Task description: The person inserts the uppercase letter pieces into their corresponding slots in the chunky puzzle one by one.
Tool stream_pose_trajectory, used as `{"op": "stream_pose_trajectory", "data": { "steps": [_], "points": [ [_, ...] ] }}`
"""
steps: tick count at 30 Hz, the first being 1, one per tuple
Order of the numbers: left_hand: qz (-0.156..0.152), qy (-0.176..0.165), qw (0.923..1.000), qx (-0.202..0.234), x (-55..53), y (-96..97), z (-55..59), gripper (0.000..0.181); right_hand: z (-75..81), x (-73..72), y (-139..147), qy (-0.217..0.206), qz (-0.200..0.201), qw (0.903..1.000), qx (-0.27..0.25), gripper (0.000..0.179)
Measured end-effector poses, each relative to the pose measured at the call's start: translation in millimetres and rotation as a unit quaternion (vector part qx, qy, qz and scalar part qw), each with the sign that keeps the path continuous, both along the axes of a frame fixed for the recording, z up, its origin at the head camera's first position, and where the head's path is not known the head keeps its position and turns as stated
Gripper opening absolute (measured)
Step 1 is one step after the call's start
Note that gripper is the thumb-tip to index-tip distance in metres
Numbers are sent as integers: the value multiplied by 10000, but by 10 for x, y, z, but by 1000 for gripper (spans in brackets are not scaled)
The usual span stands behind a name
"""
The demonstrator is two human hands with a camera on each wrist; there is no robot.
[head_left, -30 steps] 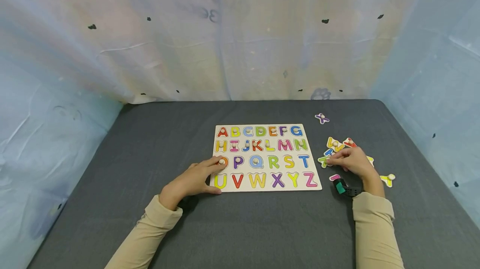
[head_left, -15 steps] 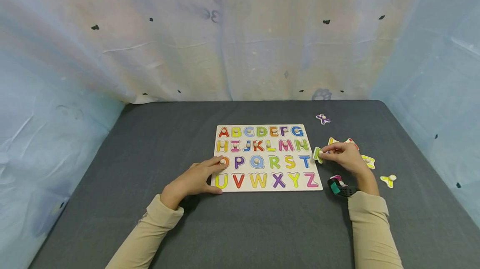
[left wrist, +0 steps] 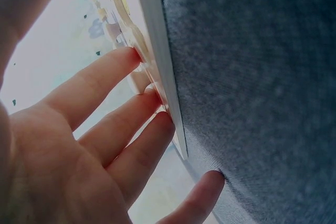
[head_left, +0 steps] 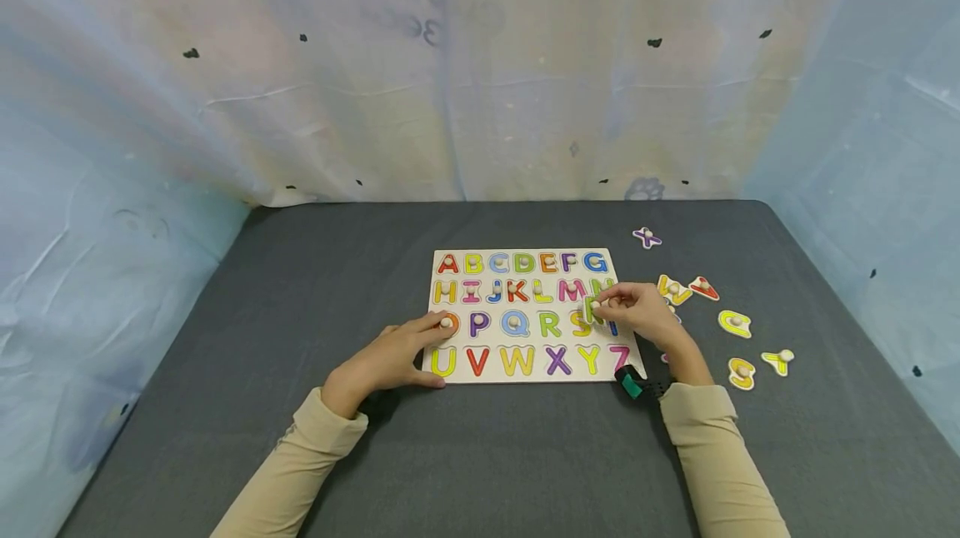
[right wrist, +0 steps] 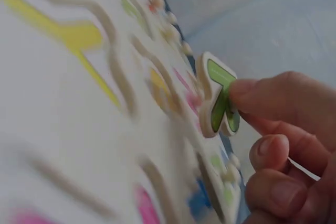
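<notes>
A wooden alphabet puzzle board lies on the dark table. Knobbed letters fill its upper rows and the third row through Q; the recesses from R to Z show no knobs. My left hand rests at the board's left side, fingers on its edge near the O and thumb by the front corner. In the left wrist view, fingertips touch the board's edge. My right hand pinches a green letter R between thumb and fingers. The piece is tilted above the board, near the S recess.
Right of the board lie loose letters: a purple X, a yellow W, a red V, a yellow U, an S and a yellow Y. Others are partly hidden behind my right hand. Cloth walls surround the table.
My right hand has picked the green R out of the loose letters and carried it left, over the board. The left hand stays in place.
</notes>
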State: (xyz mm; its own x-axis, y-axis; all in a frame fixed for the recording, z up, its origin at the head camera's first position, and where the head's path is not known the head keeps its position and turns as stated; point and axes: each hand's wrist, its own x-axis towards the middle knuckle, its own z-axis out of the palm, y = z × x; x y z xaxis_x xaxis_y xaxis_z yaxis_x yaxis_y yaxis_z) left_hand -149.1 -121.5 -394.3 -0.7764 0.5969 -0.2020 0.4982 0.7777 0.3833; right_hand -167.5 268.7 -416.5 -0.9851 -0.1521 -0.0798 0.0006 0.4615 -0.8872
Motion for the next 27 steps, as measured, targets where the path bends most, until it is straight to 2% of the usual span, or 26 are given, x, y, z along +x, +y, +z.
{"op": "stream_pose_trajectory", "data": {
  "steps": [6,12,20,27],
  "points": [
    [-64,27,10000,-1,-6,1,-10,78,-39,-10,-175,28,193,9998,-51,26],
    [-28,14,10000,-8,-7,-13,-10,78,-77,-25,-320,62,106,9999,72,24],
    [-5,-32,10000,28,-4,-5,1,78,-132,-37,-496,-67,221,9996,185,21],
    [-18,-7,10000,14,3,-8,9,78,-197,-40,-583,-52,99,9998,184,17]
  ]
}}
